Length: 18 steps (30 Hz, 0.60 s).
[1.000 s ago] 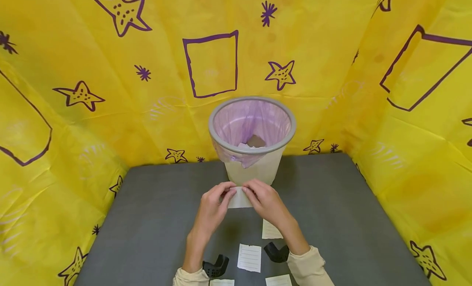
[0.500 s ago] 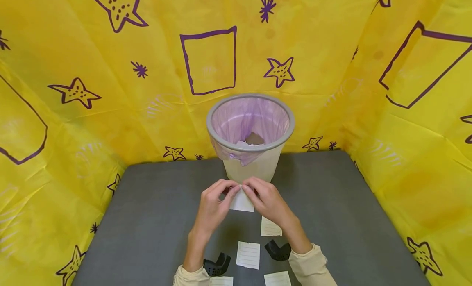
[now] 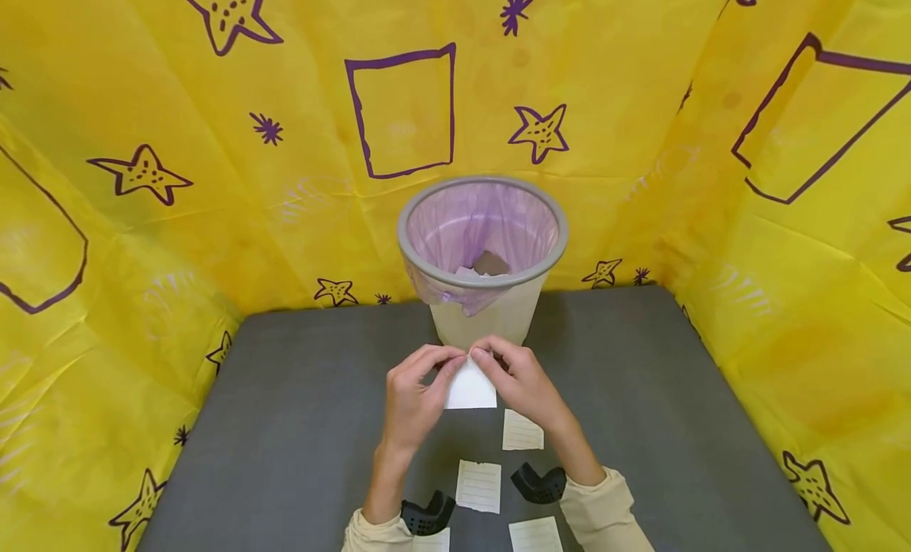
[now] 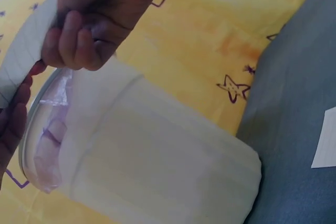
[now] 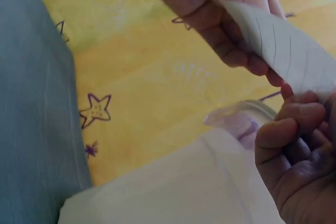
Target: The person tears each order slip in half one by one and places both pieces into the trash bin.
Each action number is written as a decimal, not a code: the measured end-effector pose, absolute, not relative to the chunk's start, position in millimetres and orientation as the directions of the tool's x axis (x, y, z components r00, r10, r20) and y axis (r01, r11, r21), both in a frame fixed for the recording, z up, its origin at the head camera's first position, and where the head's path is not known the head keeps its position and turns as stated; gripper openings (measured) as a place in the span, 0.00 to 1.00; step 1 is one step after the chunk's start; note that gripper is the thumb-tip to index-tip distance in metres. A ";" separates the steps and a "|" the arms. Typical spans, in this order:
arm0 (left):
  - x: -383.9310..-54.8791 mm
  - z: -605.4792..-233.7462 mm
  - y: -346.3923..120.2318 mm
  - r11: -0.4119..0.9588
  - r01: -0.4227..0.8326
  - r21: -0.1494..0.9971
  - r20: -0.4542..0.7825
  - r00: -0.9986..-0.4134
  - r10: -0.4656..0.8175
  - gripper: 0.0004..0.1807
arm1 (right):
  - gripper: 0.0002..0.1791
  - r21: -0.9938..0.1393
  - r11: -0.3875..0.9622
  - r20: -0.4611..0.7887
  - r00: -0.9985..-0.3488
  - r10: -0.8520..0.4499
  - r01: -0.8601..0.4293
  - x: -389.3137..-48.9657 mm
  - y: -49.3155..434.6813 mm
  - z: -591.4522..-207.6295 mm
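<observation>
Both hands are close together in the head view, just in front of the bin. The left hand pinches the top edge of a small paper sheet between thumb and fingers. Right beside it, the right hand pinches the same edge, the fingertips of both hands nearly meeting. Seen from the head, the sheet's face is plain white. Ruled lines show on its other face, where the paper bends in the left wrist view. In the right wrist view the sheet also curves between the two hands.
A pale bin with a grey rim and purple liner stands at the back, holding paper scraps and a brown piece. Several lined sheets, including one near the middle, lie on the dark table. Yellow patterned cloth encloses it.
The fingertips have drawn closer together along the sheet's top edge, and more of the sheet's white face shows. The head view has shifted slightly.
</observation>
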<state>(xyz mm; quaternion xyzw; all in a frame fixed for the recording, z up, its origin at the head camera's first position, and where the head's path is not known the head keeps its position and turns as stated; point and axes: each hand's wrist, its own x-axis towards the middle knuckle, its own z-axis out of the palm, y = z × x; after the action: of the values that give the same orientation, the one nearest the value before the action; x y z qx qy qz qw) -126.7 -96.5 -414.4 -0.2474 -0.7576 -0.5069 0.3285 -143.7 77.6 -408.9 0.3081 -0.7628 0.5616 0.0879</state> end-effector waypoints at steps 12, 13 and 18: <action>-124.5 -410.7 -92.4 0.357 0.684 0.636 0.741 -0.670 -0.039 0.03 | 0.06 -0.842 0.198 0.432 -0.846 -0.312 -0.502 -140.9 75.0 -404.2; -124.3 -410.9 -92.5 0.357 0.684 0.637 0.742 -0.668 -0.044 0.04 | 0.06 -0.840 0.207 0.433 -0.849 -0.304 -0.502 -141.0 74.8 -404.4; -123.1 -410.1 -92.2 0.349 0.672 0.653 0.737 -0.669 -0.092 0.05 | 0.05 -0.816 0.263 0.458 -0.853 -0.250 -0.515 -142.5 74.4 -407.4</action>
<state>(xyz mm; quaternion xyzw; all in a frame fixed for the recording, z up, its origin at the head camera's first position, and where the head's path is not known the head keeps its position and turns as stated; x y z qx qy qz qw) -123.1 -92.2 -410.1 -0.1959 -0.7399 -0.5358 0.3565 -142.5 74.4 -407.4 0.2435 -0.7856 0.5562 0.1190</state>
